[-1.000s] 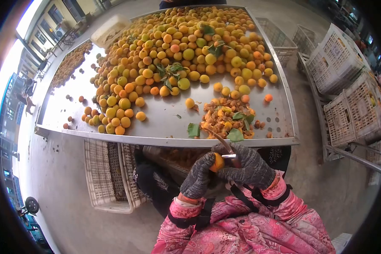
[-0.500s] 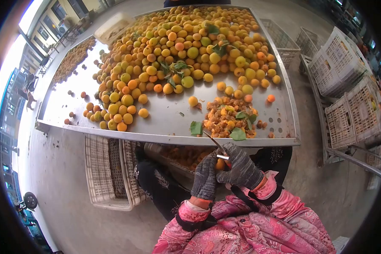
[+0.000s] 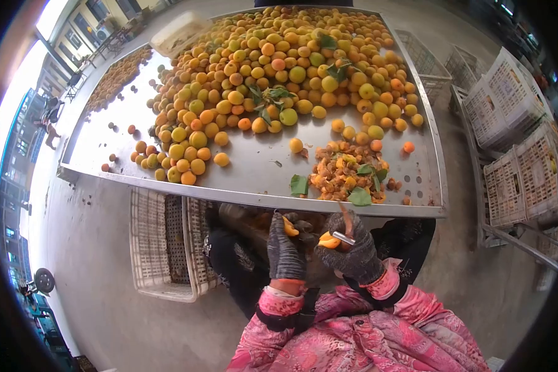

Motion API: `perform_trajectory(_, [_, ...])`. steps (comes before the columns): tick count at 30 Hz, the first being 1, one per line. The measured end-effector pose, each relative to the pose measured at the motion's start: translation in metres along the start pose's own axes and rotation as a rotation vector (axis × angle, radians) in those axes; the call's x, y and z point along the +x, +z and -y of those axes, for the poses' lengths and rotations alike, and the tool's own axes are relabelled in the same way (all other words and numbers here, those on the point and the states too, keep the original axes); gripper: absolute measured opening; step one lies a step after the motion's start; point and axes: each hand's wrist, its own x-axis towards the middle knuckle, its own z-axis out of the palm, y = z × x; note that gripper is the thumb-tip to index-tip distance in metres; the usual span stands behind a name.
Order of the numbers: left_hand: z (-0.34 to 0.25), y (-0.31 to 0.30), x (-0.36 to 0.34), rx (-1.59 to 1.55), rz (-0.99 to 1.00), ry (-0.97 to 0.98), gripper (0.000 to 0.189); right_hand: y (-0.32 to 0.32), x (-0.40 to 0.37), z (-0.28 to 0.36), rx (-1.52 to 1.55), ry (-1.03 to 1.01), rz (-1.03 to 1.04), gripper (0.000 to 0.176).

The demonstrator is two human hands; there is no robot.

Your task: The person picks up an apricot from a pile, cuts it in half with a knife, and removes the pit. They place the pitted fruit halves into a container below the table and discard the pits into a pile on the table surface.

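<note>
Two gloved hands are below the near edge of a metal table [image 3: 242, 167]. My left hand [image 3: 285, 248] is closed on a piece of orange fruit [image 3: 290, 227]. To its right, my right hand [image 3: 352, 247] grips a knife [image 3: 343, 237] with a metal collar and a blade pointing up, along with another fruit piece [image 3: 329, 240]. Just beyond the hands, a heap of cut fruit scraps [image 3: 338, 170] with green leaves lies on the table. Behind it spreads a large pile of whole yellow-orange fruit [image 3: 260, 68].
A white crate [image 3: 161, 248] stands on the floor below the table's left part. Stacked white crates [image 3: 508, 93] are on a rack at the right. A pale container [image 3: 178, 34] is at the table's back left. Another crate is partly hidden beneath the table.
My hands have moved apart, each with a fruit piece; before, they were together around one fruit with the knife. The view has shifted slightly, moving the table rightward in frame.
</note>
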Motion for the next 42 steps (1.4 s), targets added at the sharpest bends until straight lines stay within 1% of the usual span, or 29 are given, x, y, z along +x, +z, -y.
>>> perform_trajectory(2, [-0.010,-0.012,0.008,-0.080,0.054,-0.114,0.027,0.009,0.001,-0.011,0.040,0.006,0.026,0.045])
perform_trajectory(3, [-0.015,-0.013,0.009,-0.072,-0.016,-0.042,0.029,0.015,0.002,-0.018,0.075,0.011,0.040,0.045])
perform_trajectory(4, [-0.021,-0.015,0.011,-0.071,-0.019,-0.032,0.029,0.019,0.006,-0.022,0.083,0.006,0.046,0.045])
perform_trajectory(6, [-0.038,-0.025,0.014,-0.034,0.022,-0.025,0.032,0.031,0.014,-0.028,0.018,-0.078,0.067,0.056])
perform_trajectory(7, [-0.042,-0.022,0.012,-0.055,0.001,-0.030,0.033,0.036,0.016,-0.031,-0.048,-0.117,0.031,0.047])
perform_trajectory(8, [-0.043,-0.025,0.012,-0.054,-0.002,-0.026,0.033,0.036,0.016,-0.031,-0.044,-0.118,0.035,0.047])
perform_trajectory(10, [-0.045,-0.031,0.011,-0.034,0.176,-0.116,0.036,0.032,0.019,-0.023,0.344,0.267,0.057,0.034])
perform_trajectory(11, [-0.044,-0.030,0.010,-0.035,0.178,-0.118,0.036,0.029,0.022,-0.017,0.342,0.267,0.055,0.034])
perform_trajectory(13, [-0.038,-0.022,0.004,-0.087,0.141,-0.228,0.032,0.018,0.029,0.006,0.821,0.477,-0.188,0.029])
perform_trajectory(14, [-0.033,-0.016,-0.001,-0.088,0.147,-0.239,0.032,0.012,0.030,0.004,0.815,0.476,-0.200,0.029])
perform_trajectory(16, [-0.016,-0.002,-0.012,0.238,0.163,-0.065,0.032,-0.006,0.032,0.000,1.029,0.377,-0.288,0.028])
perform_trajectory(17, [-0.010,0.006,-0.017,0.230,0.109,-0.066,0.030,-0.017,0.034,0.001,1.160,0.306,-0.183,0.028])
perform_trajectory(18, [0.006,0.000,-0.014,0.231,0.118,-0.079,0.030,-0.021,0.037,0.011,1.153,0.304,-0.198,0.028])
perform_trajectory(20, [0.039,-0.020,-0.003,0.217,0.131,-0.032,0.029,-0.023,0.042,0.038,1.106,0.043,-0.366,0.024])
perform_trajectory(21, [0.010,0.024,-0.036,0.121,0.197,-0.095,0.034,-0.027,0.042,0.040,1.120,0.063,-0.385,0.023])
perform_trajectory(22, [0.005,0.031,-0.042,0.123,0.204,-0.107,0.034,-0.029,0.041,0.042,1.113,0.061,-0.398,0.023])
perform_trajectory(24, [0.002,0.037,-0.045,0.072,0.211,-0.445,0.041,-0.031,0.042,0.044,1.131,-0.081,-0.366,0.025])
perform_trajectory(26, [0.006,0.039,-0.048,0.061,0.231,-0.468,0.043,-0.032,0.039,0.039,1.157,-0.084,-0.360,0.025])
perform_trajectory(28, [0.009,0.042,-0.051,0.050,0.248,-0.487,0.045,-0.029,0.036,0.037,0.926,-0.073,-0.469,0.024])
perform_trajectory(29, [0.010,0.045,-0.053,0.059,0.232,-0.449,0.045,-0.028,0.035,0.038,0.898,-0.073,-0.483,0.027])
perform_trajectory(30, [0.011,0.048,-0.055,0.068,0.215,-0.411,0.045,-0.027,0.033,0.035,0.899,-0.072,-0.484,0.027])
perform_trajectory(33, [0.013,0.051,-0.057,0.106,0.159,-0.400,0.044,-0.025,0.029,0.030,0.889,-0.050,-0.518,0.025])
perform_trajectory(35, [0.013,0.053,-0.060,0.121,0.175,-0.369,0.043,-0.022,0.028,0.034,0.930,-0.065,-0.550,0.024])
perform_trajectory(37, [0.018,0.048,-0.059,0.135,0.190,-0.338,0.043,-0.020,0.024,0.028,0.887,-0.035,-0.555,0.024])
perform_trajectory(39, [0.029,0.039,-0.055,0.268,0.222,-0.149,0.041,-0.024,0.023,0.018,0.844,-0.004,-0.561,0.024])
perform_trajectory(41, [0.030,0.041,-0.058,0.220,0.200,-0.158,0.040,-0.035,0.026,0.007,-0.228,-0.211,-0.488,0.024])
perform_trajectory(42, [0.029,0.042,-0.059,0.173,0.179,-0.164,0.039,-0.035,0.031,0.010,-0.229,-0.210,-0.488,0.024])
